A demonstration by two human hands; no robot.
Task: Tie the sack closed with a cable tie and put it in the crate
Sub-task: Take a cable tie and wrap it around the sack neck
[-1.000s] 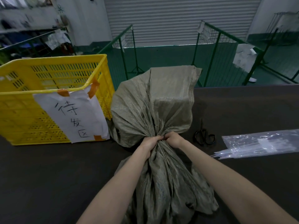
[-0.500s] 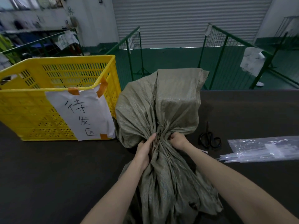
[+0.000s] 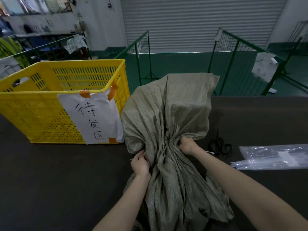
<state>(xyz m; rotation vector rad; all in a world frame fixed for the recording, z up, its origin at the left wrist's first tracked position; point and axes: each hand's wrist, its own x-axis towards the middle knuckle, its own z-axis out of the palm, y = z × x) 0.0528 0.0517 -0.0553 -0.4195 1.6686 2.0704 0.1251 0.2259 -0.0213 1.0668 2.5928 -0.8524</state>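
**Left hand drops off the neck**

A second ago both hands clenched the sack (image 3: 166, 114) neck together. Now I see the left hand (image 3: 140, 165) has slid down to the left edge, fingers curled on fabric there (a thin pale sliver beside it, maybe a cable tie). Right hand (image 3: 187, 145) still grips the gathered neck. The sack sits on the table (image 3: 58, 180), right of the yellow crate (image 3: 50, 100). I judge tying is imminent.
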